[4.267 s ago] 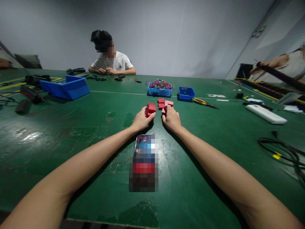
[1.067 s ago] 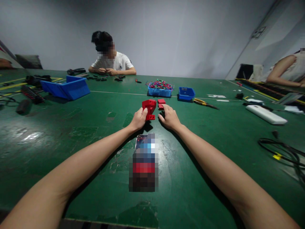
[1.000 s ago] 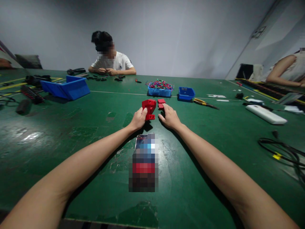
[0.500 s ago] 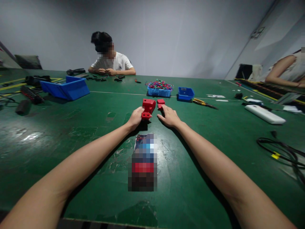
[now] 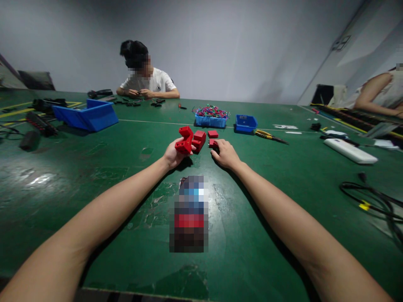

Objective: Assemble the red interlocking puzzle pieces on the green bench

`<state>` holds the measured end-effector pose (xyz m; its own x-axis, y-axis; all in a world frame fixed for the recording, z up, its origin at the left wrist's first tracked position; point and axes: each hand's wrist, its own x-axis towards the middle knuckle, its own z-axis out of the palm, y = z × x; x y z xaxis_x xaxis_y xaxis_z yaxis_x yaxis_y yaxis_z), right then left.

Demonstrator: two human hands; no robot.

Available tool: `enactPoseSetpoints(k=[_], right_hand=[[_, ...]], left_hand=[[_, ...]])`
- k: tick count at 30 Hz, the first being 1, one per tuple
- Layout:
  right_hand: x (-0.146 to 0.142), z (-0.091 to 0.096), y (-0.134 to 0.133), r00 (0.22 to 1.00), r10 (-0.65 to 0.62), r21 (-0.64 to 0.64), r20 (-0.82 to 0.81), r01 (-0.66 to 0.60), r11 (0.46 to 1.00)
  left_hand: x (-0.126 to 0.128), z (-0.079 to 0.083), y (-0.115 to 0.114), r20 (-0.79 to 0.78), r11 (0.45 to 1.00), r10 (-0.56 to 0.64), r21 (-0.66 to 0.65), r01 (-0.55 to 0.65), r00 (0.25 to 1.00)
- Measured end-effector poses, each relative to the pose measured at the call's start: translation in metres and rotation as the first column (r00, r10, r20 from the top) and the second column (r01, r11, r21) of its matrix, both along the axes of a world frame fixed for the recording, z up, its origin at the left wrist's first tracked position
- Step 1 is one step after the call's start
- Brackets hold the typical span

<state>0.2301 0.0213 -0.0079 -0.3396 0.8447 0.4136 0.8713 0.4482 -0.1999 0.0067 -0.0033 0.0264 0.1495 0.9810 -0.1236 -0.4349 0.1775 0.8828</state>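
Note:
In my left hand (image 5: 174,154) is a red angular bracket-like piece (image 5: 184,141), tilted with small holes in its face. A red block (image 5: 199,140) stands on the table just right of that hand. My right hand (image 5: 226,154) has its fingertips on a small red block with pins (image 5: 212,143), which they partly cover. Just beyond that block lies another small red block (image 5: 213,134). Nearer to me, between my forearms, lies a phone (image 5: 183,181) with its screen blurred out.
A blue bin of coloured wires (image 5: 210,122), a smaller blue bin (image 5: 246,123) and yellow-handled pliers (image 5: 270,136) sit farther back. A large blue bin (image 5: 86,116) stands left. On the right lie a white device (image 5: 349,151) and black cable (image 5: 371,192). A person (image 5: 151,82) sits opposite.
My left hand has moved left and turned with the red bracket-like piece, exposing the red block beside it. My right fingers have curled over the small block with pins, apart from the other small block.

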Motion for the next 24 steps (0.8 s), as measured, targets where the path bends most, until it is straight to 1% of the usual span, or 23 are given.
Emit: enactPoseSetpoints(k=[6,11,13,16,18,20,22,24], right_hand=[[-0.0004,0.0043,-0.0033,0.999,-0.014,0.060,0.043,0.012,0.998],[-0.0002,0.0048,-0.0043,0.999,-0.006,0.068,0.041,0.003,0.998],[0.0001,0.0043,-0.0042,0.999,0.000,0.071,0.037,-0.002,0.997],[0.0008,0.0035,-0.0037,0.999,0.004,0.076,0.041,-0.007,0.997],[0.0012,0.0029,-0.0033,0.999,0.001,0.081,0.046,-0.004,0.997],[0.0016,0.0021,-0.0027,0.999,0.001,0.085,0.046,-0.005,0.996],[0.0019,0.0013,-0.0021,0.999,0.007,0.088,0.036,-0.011,0.996],[0.0022,0.0007,-0.0014,1.000,0.017,0.087,0.018,-0.018,0.996]], left_hand=[[-0.0003,0.0019,-0.0017,0.097,1.000,-0.005,-0.002,0.005,0.995],[-0.0009,-0.0001,-0.0001,0.101,0.999,-0.016,-0.037,0.020,0.995],[0.0000,-0.0003,0.0000,0.105,0.998,-0.005,-0.059,0.011,0.994],[0.0014,0.0007,-0.0011,0.133,0.995,0.045,-0.095,-0.033,0.990],[0.0020,0.0014,-0.0021,0.122,0.991,0.072,-0.121,-0.057,0.990],[0.0024,0.0015,-0.0027,0.088,0.990,0.069,-0.129,-0.058,0.994],[0.0027,0.0006,-0.0026,0.055,0.994,0.054,-0.100,-0.048,0.997],[0.0032,-0.0012,-0.0024,0.024,0.999,0.027,-0.040,-0.026,0.999]])
